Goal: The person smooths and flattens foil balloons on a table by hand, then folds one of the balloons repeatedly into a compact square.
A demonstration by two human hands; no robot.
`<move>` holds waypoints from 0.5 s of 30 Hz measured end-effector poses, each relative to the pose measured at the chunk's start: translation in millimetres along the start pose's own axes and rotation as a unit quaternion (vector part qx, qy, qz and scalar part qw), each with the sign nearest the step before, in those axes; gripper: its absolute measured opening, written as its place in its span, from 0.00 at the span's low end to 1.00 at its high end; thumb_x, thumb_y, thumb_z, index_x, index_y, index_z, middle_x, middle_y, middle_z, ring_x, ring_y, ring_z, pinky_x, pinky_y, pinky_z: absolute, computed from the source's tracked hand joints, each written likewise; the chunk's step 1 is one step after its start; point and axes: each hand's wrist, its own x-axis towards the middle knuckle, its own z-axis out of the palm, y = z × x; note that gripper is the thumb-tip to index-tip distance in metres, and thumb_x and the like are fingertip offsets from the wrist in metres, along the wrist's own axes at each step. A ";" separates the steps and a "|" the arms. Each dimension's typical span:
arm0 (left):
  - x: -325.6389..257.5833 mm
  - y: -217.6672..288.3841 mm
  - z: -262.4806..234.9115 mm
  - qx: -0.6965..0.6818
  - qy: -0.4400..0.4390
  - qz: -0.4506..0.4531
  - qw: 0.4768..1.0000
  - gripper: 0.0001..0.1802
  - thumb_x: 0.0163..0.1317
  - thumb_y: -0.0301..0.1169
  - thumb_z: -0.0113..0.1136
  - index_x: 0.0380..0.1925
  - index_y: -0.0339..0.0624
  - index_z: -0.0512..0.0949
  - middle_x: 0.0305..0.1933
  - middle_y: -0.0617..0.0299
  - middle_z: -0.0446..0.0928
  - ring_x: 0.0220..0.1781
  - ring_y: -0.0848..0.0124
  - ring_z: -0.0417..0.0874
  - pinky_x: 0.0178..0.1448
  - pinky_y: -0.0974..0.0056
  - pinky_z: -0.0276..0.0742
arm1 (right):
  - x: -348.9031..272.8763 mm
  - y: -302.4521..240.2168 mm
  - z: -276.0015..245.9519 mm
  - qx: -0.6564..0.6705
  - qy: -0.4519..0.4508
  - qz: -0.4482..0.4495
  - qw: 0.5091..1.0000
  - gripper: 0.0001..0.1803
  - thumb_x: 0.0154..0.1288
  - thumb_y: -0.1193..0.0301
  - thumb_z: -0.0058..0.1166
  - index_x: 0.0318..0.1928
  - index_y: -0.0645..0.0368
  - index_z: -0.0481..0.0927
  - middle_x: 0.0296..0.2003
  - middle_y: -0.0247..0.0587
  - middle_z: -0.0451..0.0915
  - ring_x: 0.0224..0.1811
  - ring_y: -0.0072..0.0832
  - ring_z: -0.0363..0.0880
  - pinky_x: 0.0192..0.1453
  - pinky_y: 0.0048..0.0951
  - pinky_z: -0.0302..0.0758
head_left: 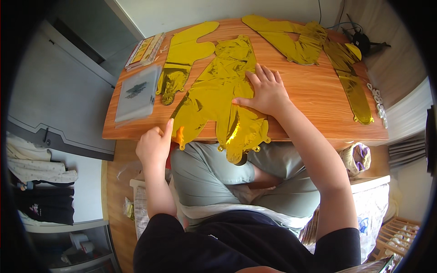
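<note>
A flat, uninflated gold foil balloon [211, 86] lies wrinkled across the middle of the table, and its tabbed lower end hangs over the front edge above my lap. My right hand [268, 91] rests palm down on its right side, fingers spread. At the balloon's lower left corner, my left hand [154, 144] is closed with the thumb up, pinching the edge of the foil; the fingertips are partly hidden. Another flat gold foil balloon [189, 43] lies to the left. Further gold foil pieces lie at the back [275, 32] and along the right side [350, 84].
The wooden table [309, 100] has a rounded outline. On its left sit a clear plastic sleeve [136, 93] and a stack of booklets [145, 51]. Small white rings [378, 102] line the right edge. A black stand with cables [362, 42] stands at the back right. A bag [356, 159] is below.
</note>
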 end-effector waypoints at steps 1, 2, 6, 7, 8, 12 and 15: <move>-3.4 -3.9 -4.0 0.000 0.000 -0.003 1.000 0.40 0.71 0.67 0.50 0.23 0.38 0.82 0.27 0.51 0.84 0.35 0.52 0.87 0.42 0.50 0.79 | -0.4 -0.6 0.2 0.006 0.023 -0.003 1.000 0.65 0.55 0.17 0.47 0.78 0.54 0.65 0.80 0.59 0.58 0.85 0.48 0.50 0.86 0.51 0.43; -5.7 -8.9 -8.3 -0.044 -0.086 -0.009 0.995 0.40 0.70 0.67 0.51 0.24 0.40 0.84 0.26 0.52 0.85 0.32 0.53 0.87 0.41 0.51 0.80 | -1.2 -0.5 0.0 0.006 0.022 -0.006 1.000 0.65 0.55 0.17 0.47 0.78 0.54 0.65 0.80 0.59 0.58 0.85 0.48 0.50 0.86 0.51 0.43; -9.5 -30.8 5.4 -0.238 -0.258 -0.038 0.936 0.40 0.70 0.68 0.52 0.30 0.39 0.87 0.26 0.58 0.86 0.24 0.69 0.85 0.32 0.63 0.77 | -2.3 0.5 0.0 0.004 0.026 -0.004 1.000 0.64 0.54 0.17 0.48 0.77 0.54 0.65 0.79 0.59 0.59 0.84 0.49 0.51 0.86 0.50 0.45; -6.3 -38.4 14.9 -0.325 -0.289 -0.046 0.899 0.40 0.71 0.68 0.52 0.31 0.38 0.87 0.27 0.60 0.86 0.24 0.72 0.84 0.30 0.66 0.76 | -1.9 0.7 0.3 0.002 0.030 -0.003 1.000 0.64 0.54 0.17 0.49 0.77 0.54 0.66 0.79 0.59 0.59 0.84 0.49 0.52 0.86 0.50 0.45; -0.9 -46.8 23.4 -0.403 -0.301 -0.042 0.863 0.35 0.72 0.62 0.57 0.35 0.36 0.86 0.28 0.59 0.86 0.24 0.75 0.84 0.28 0.71 0.75 | -1.4 0.1 0.8 0.003 0.031 -0.005 1.000 0.64 0.54 0.17 0.49 0.77 0.54 0.66 0.79 0.59 0.59 0.84 0.49 0.52 0.86 0.50 0.45; -2.9 -51.9 45.8 -0.477 -0.271 -0.067 0.833 0.28 0.73 0.54 0.62 0.38 0.35 0.85 0.29 0.59 0.87 0.25 0.78 0.84 0.29 0.74 0.76 | -2.2 -2.0 -1.1 0.009 0.036 -0.009 0.999 0.64 0.54 0.18 0.49 0.77 0.54 0.67 0.79 0.60 0.59 0.83 0.50 0.53 0.85 0.51 0.46; -4.8 -49.1 45.8 -0.512 -0.270 -0.065 0.813 0.22 0.73 0.48 0.65 0.39 0.37 0.85 0.32 0.59 0.87 0.26 0.79 0.85 0.29 0.75 0.76 | -3.2 -2.0 -3.1 0.006 0.030 -0.006 1.000 0.64 0.54 0.18 0.49 0.77 0.54 0.66 0.79 0.60 0.59 0.84 0.50 0.53 0.85 0.51 0.45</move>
